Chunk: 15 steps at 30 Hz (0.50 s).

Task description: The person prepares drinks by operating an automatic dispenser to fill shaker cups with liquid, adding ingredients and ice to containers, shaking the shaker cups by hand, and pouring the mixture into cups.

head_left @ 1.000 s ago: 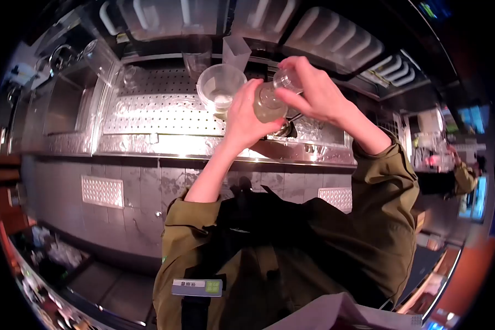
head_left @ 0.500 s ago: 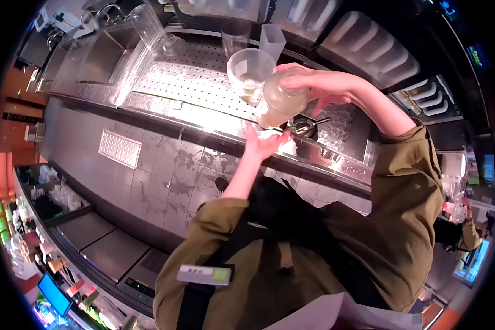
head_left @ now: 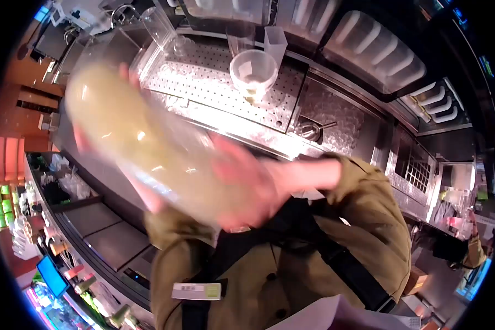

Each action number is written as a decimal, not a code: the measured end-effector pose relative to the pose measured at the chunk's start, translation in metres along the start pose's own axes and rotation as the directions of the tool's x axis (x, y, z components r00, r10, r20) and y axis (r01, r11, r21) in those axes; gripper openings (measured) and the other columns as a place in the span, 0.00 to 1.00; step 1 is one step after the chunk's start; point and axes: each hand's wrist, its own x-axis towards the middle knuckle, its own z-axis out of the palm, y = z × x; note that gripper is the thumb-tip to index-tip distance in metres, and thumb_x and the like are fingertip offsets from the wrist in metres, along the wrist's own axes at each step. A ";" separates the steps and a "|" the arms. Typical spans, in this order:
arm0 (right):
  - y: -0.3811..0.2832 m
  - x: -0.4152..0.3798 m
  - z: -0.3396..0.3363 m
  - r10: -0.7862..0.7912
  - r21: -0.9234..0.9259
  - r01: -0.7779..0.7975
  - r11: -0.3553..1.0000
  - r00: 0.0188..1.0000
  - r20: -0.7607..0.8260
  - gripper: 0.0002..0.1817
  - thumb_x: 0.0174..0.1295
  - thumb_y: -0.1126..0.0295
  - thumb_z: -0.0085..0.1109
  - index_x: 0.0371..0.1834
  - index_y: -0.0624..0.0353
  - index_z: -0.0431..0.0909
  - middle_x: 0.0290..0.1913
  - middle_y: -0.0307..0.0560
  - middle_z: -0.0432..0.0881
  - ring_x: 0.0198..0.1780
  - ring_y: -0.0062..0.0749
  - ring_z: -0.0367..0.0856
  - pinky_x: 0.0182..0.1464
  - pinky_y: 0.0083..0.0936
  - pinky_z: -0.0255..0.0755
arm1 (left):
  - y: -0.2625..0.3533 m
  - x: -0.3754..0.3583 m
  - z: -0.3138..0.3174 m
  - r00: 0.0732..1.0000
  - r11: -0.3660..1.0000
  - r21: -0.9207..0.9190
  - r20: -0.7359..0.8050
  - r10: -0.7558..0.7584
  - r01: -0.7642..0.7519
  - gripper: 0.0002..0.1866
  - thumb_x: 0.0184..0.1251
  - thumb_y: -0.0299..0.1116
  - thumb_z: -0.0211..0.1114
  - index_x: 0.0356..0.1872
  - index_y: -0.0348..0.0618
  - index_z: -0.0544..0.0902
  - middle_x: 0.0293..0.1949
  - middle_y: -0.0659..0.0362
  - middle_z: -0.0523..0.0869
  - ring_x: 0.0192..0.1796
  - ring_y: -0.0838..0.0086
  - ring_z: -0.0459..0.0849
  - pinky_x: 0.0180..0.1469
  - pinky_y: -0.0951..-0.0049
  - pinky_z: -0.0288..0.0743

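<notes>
A large clear shaker [head_left: 143, 137] with cloudy pale-yellow liquid is held slantwise in front of my chest, smeared by motion. My right hand [head_left: 247, 179] wraps round its near end. Around the far end is my left hand [head_left: 81, 137], mostly hidden behind the shaker, with some fingertips showing at its edges. On the perforated drain tray [head_left: 203, 71] stands a clear plastic cup [head_left: 253, 71] with a little something pale at its bottom.
Behind the cup are a tall clear container [head_left: 275, 43] and a dark clear cup [head_left: 240, 38]. A strainer-like metal tool [head_left: 309, 131] lies by the ice bin [head_left: 341, 129]. A sink and faucet [head_left: 125, 14] are at the back left. Another person's sleeve [head_left: 472, 252] shows at far right.
The shaker has moved from over the counter leftward and close to my body, now tilted across both hands. My left hand has come up round its far end. The cup stays on the tray.
</notes>
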 end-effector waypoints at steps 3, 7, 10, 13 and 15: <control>-0.035 0.022 0.017 0.106 -0.263 -0.101 0.959 0.994 0.005 0.17 0.57 0.66 0.57 0.48 0.60 0.74 0.59 0.59 0.61 0.65 0.73 0.52 0.60 0.60 0.59 | -0.002 -0.036 0.012 0.995 0.997 -0.002 -0.075 0.072 -0.072 0.52 0.47 0.66 0.55 0.67 0.35 0.54 0.60 0.39 0.66 0.61 0.49 0.68 0.63 0.54 0.64; 0.046 0.047 0.014 -0.065 -0.328 -0.022 0.944 0.966 -0.251 0.22 0.50 0.69 0.60 0.50 0.61 0.74 0.55 0.52 0.70 0.60 0.50 0.65 0.57 0.39 0.66 | 0.012 0.022 0.002 0.977 0.958 0.267 -0.156 0.147 -0.101 0.49 0.51 0.64 0.52 0.67 0.37 0.54 0.59 0.39 0.67 0.59 0.51 0.70 0.61 0.56 0.68; 0.021 0.035 0.049 0.481 0.400 -0.373 0.837 0.850 -0.214 0.25 0.47 0.65 0.62 0.52 0.55 0.73 0.59 0.56 0.67 0.60 0.50 0.67 0.60 0.42 0.64 | 0.008 0.034 0.012 0.919 0.035 0.979 -0.199 0.340 0.199 0.46 0.55 0.62 0.50 0.67 0.38 0.53 0.58 0.38 0.67 0.59 0.51 0.70 0.60 0.58 0.68; 0.014 0.041 0.017 0.180 -0.020 -0.191 0.981 0.953 -0.245 0.19 0.49 0.68 0.59 0.47 0.49 0.76 0.61 0.62 0.63 0.60 0.61 0.65 0.61 0.53 0.60 | 0.017 0.045 0.006 0.981 0.964 0.244 -0.183 -0.057 0.102 0.38 0.60 0.58 0.52 0.62 0.36 0.62 0.57 0.46 0.70 0.56 0.60 0.73 0.58 0.66 0.68; 0.003 0.040 0.021 0.167 -0.025 -0.180 0.983 0.950 -0.265 0.17 0.50 0.68 0.59 0.46 0.46 0.77 0.63 0.65 0.60 0.61 0.65 0.63 0.61 0.57 0.59 | 0.024 0.056 -0.026 0.920 0.671 0.728 -0.346 0.183 0.140 0.41 0.58 0.59 0.51 0.65 0.37 0.59 0.55 0.44 0.70 0.55 0.57 0.73 0.58 0.65 0.69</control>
